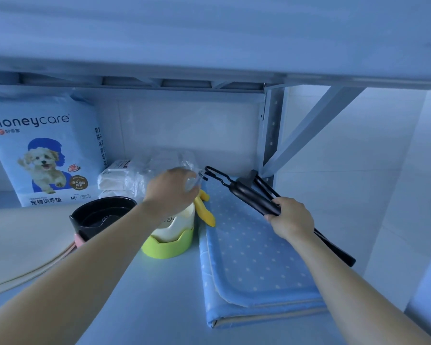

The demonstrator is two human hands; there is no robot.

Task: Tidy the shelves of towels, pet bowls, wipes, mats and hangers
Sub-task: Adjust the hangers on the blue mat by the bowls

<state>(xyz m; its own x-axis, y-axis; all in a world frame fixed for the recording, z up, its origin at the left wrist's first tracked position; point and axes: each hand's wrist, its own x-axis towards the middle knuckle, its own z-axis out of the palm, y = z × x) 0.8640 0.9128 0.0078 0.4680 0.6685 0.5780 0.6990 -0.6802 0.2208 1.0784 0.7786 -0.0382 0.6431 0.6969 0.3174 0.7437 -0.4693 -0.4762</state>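
My right hand [290,217] grips a bundle of black hangers [249,192] above a folded blue dotted mat [254,265] on the shelf's right side. The hangers' hooks point left toward my left hand [172,189], whose fingers pinch a clear plastic wrapper [193,179] at the hook ends. Below the left hand stands a white pet bowl [174,226] in a green holder [169,247], with a yellow piece [205,209] beside it. A black bowl [101,215] sits further left.
A tall honeycare pet-pad pack [45,150] stands at the back left. White wipe packs in plastic [125,175] lie behind the bowls. A beige round mat [23,245] covers the left. The upper shelf and a metal post [271,135] with diagonal brace close in above and right.
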